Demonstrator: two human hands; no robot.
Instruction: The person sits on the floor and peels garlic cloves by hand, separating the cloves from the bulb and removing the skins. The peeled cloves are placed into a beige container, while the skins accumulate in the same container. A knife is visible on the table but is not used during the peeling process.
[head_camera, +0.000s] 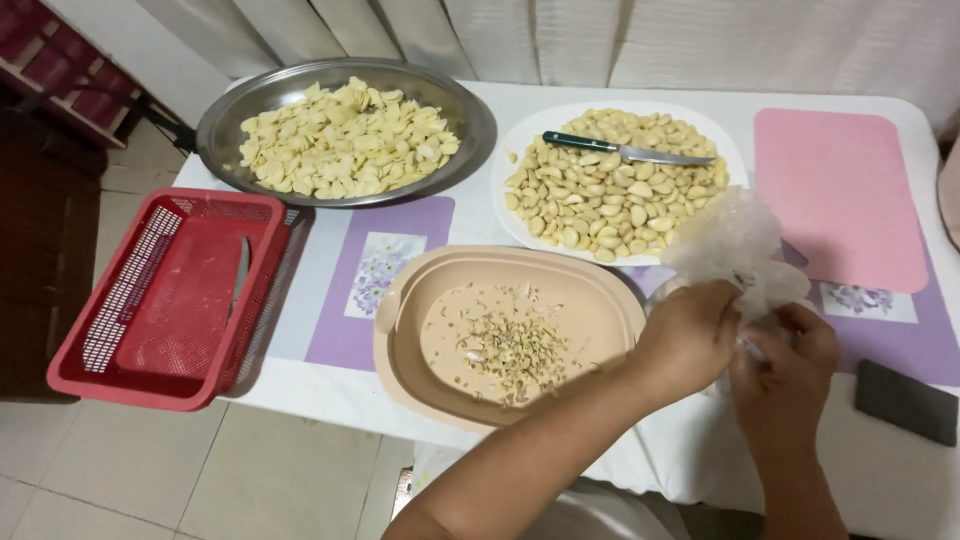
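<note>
Crinkled clear plastic, a thin bag (738, 245), sits bunched between both hands near the right front of the white-clothed counter (690, 455). The left hand (690, 335) curls closed around the bag's lower part, and the right hand (785, 365) pinches it from the other side, fingers folded tight on the plastic. Just left of the hands stands a beige oval plastic tub (505, 335) with a scatter of garlic trimmings (510, 345) on its bottom. Behind the bag, a white oval plate (520, 225) carries peeled garlic cloves (610, 190), with a green-handled knife (625, 150) lying across them. A round steel tray (470, 125) of sliced garlic (345, 140) stands at the far left, and a red plastic mesh basket (170, 295) overhangs the counter's left edge. A pink mat (840, 195) lies to the right, and a dark grey rectangular block (907, 400) near the right hand.
</note>
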